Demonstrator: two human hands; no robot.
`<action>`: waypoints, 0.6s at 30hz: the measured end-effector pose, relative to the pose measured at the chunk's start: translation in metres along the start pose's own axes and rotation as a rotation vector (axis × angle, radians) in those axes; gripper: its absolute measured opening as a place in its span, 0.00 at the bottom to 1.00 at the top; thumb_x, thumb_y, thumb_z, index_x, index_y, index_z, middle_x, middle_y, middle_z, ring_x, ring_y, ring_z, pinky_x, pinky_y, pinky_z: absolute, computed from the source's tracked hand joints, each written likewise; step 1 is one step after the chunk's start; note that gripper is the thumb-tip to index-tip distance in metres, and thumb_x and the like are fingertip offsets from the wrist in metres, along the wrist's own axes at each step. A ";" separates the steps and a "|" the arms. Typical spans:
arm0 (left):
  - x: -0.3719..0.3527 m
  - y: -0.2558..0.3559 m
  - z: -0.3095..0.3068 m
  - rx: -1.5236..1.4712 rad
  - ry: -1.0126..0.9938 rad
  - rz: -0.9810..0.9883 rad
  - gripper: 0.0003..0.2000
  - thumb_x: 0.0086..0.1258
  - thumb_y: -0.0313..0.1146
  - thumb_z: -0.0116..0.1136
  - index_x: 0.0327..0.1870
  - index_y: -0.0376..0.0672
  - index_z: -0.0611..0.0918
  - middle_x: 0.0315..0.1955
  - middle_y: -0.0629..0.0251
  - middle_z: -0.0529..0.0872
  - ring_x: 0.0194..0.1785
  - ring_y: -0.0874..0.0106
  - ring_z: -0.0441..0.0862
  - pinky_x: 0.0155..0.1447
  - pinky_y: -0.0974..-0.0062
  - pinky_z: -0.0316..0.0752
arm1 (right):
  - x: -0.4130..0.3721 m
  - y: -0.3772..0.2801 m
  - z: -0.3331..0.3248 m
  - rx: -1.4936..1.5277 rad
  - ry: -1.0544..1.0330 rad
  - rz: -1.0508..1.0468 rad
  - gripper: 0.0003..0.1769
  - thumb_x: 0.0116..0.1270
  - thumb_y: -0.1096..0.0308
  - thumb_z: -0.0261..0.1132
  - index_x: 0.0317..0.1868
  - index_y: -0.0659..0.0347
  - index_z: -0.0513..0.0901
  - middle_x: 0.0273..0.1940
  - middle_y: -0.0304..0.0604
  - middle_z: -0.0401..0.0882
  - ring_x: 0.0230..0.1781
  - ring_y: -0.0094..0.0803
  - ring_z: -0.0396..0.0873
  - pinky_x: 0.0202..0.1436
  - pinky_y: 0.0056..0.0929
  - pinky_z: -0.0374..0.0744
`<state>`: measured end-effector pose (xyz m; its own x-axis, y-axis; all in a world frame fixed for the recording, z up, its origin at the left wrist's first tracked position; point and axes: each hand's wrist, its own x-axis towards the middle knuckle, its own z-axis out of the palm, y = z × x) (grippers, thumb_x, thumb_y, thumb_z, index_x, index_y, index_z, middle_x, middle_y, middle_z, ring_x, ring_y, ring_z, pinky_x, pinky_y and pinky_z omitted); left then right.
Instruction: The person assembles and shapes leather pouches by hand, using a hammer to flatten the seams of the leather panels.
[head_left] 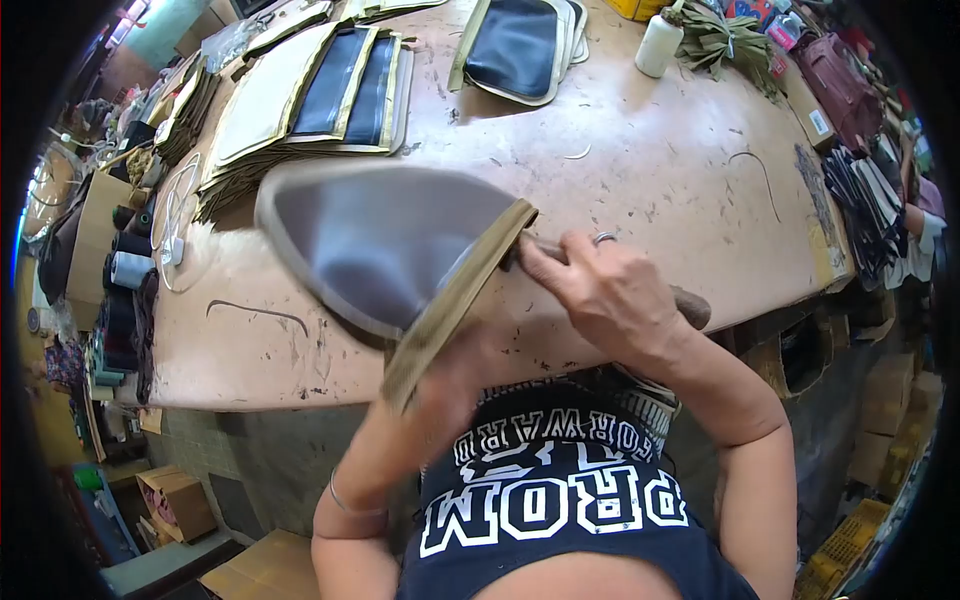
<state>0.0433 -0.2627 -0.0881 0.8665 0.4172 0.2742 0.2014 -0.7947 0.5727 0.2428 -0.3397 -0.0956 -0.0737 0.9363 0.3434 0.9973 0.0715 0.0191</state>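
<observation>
The left hand, blurred, is at the near end of an olive strip; I cannot tell how its fingers stand. The right hand curls around a brown handle, fingertips beside the strip's far end. Ahead of the left hand extends a dark, glossy panel — rounded, pale-rimmed, slightly blurred, the strip along its straight side. The near edge of the table runs by both forearms; bare surface opens beyond the right hand — farther ahead, a panel stack, a smaller pile, a white bottle
</observation>
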 end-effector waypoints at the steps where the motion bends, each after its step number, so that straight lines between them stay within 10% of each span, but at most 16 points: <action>1: -0.001 0.025 -0.008 -0.250 -0.153 0.053 0.20 0.53 0.21 0.56 0.50 0.43 0.79 0.41 0.57 0.83 0.34 0.63 0.83 0.39 0.71 0.79 | 0.003 -0.004 0.001 0.001 0.008 -0.032 0.22 0.58 0.72 0.53 0.55 0.53 0.72 0.26 0.44 0.72 0.18 0.32 0.77 0.21 0.27 0.77; 3: -0.008 0.050 -0.020 -0.010 -0.064 0.290 0.16 0.51 0.21 0.57 0.43 0.43 0.82 0.44 0.57 0.82 0.43 0.60 0.82 0.47 0.68 0.78 | 0.006 -0.011 0.003 -0.004 -0.011 -0.034 0.25 0.57 0.71 0.54 0.58 0.51 0.71 0.26 0.44 0.72 0.18 0.32 0.76 0.21 0.27 0.76; 7: 0.022 0.015 -0.029 0.695 -0.099 0.045 0.12 0.56 0.25 0.52 0.42 0.37 0.77 0.59 0.47 0.68 0.55 0.47 0.72 0.52 0.59 0.72 | 0.004 -0.010 0.002 0.057 -0.063 -0.028 0.30 0.55 0.72 0.55 0.62 0.49 0.68 0.27 0.43 0.71 0.19 0.34 0.75 0.23 0.30 0.75; 18: 0.041 -0.045 -0.023 0.101 -0.154 -0.085 0.29 0.50 0.13 0.40 0.58 0.41 0.71 0.56 0.51 0.72 0.52 0.51 0.74 0.55 0.62 0.70 | -0.001 0.024 -0.003 0.529 -0.032 0.243 0.15 0.63 0.71 0.56 0.51 0.57 0.72 0.29 0.49 0.75 0.27 0.47 0.76 0.29 0.39 0.75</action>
<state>0.0591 -0.1996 -0.0855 0.9025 0.4182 0.1025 0.3145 -0.8029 0.5064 0.2666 -0.3397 -0.0927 0.1481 0.9566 0.2508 0.8474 0.0080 -0.5309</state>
